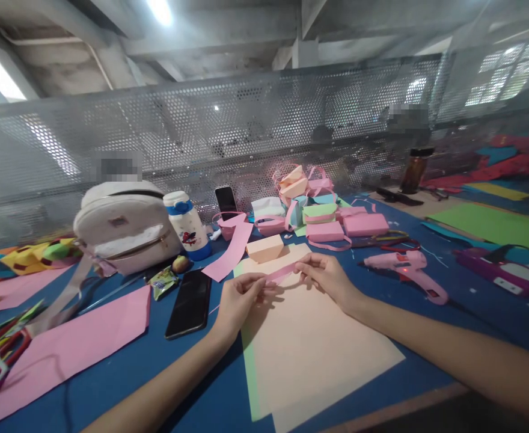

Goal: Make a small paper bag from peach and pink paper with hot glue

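A narrow pink paper strip (281, 273) is stretched between my two hands, above the sheets on the table. My left hand (243, 296) pinches its left end between thumb and fingers. At the other end, my right hand (324, 275) closes on the strip. Beneath both hands lie peach paper sheets (318, 361) with a green edge showing at the left. Just beyond the strip sits a small folded peach paper box (264, 249). A longer curved pink paper piece (231, 249) rests beyond my left hand.
Left are a black phone (189, 304), a pink sheet (79, 337), a white backpack (124, 228) and a bottle (187, 228). A pink glue gun (404, 267) with its cord lies right. Several small paper bags (325, 231) stand behind, before a perforated metal screen (228, 138).
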Available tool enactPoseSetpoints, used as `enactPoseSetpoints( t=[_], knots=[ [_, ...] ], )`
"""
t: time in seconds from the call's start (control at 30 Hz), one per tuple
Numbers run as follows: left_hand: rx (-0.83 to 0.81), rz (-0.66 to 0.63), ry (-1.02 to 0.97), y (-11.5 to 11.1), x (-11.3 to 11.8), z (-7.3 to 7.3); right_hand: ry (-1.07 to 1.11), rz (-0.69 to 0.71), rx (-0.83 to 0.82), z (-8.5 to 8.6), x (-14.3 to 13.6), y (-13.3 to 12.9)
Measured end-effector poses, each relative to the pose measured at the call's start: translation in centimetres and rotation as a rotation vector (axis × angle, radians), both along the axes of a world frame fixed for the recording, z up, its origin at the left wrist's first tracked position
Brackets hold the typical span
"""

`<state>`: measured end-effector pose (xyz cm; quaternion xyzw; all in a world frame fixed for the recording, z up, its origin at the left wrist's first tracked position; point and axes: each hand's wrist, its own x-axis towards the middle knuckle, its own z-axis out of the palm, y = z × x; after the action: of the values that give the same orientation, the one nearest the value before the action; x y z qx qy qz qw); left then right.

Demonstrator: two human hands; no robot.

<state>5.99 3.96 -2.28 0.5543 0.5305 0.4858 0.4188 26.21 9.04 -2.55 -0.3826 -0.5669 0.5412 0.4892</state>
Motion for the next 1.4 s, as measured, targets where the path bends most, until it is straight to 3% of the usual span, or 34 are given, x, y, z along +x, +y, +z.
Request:
enactPoseSetpoints(
  t=[0.17,0.33,0.47,0.63,0.83,0.93,1.1,1.2,1.4],
  knots=[
    [0.166,0.010,0.180,1.4,-0.8,0.7,0.026,-0.024,0.034,0.0,0.2,0.6],
    [0.389,-0.029,0.401,6.5,-2.7,3.0,0.025,0.036,0.067,0.1,0.1,0.5],
    [0.382,-0.144,0.540,10.2,-3.2,3.8,0.022,0.096,0.086,-0.1,0.0,0.5],
    [0.354,-0.167,0.610,11.8,-3.1,4.1,0.024,0.124,0.099,-0.5,0.0,0.8],
    [0.301,-0.180,0.586,11.2,-3.4,3.7,0.013,0.145,0.091,-0.3,0.1,0.6],
    [0.252,-0.128,0.521,11.3,-3.7,3.4,-0.001,0.154,0.092,0.0,0.2,0.4],
    [0.137,-0.045,0.302,11.2,-3.7,4.5,-0.020,0.180,0.112,0.2,0.2,0.1],
    [0.004,-0.069,0.132,9.2,-3.3,4.6,-0.026,0.197,0.142,0.4,0.2,-0.2],
    [-0.204,-0.159,-0.111,2.7,-1.8,2.8,-0.029,0.165,0.243,1.1,0.6,-1.0]
  ],
)
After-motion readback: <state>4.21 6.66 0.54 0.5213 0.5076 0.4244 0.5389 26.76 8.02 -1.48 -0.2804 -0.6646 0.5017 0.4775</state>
